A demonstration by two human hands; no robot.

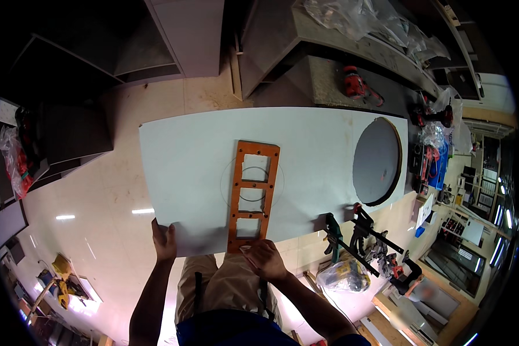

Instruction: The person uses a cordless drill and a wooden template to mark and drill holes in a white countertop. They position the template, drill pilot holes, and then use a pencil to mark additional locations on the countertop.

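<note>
Left hand on the white board, right hand at the orange template.
Your left hand (165, 241) is clamped on the white board's (181, 173) near left corner; your right hand's (265, 260) fingers are bunched at the near end of the orange template (254, 185), can't tell if they're pinching it. Template's lying mid-board, reaching the near edge. Round cutout (376, 161) at the board's right end, clamps (333, 229) by its near edge, red drill (354, 83) past the far edge.

Noted red power tool (354, 83) lying on speckled surface (324, 75), upper right; clear plastic sheeting (352, 16) crumpled on grey cabinet (271, 43). Logged plastic-wrapped yellow item (346, 275), lower right; dark cabinet (75, 130), left; blue case (442, 167), right.
</note>
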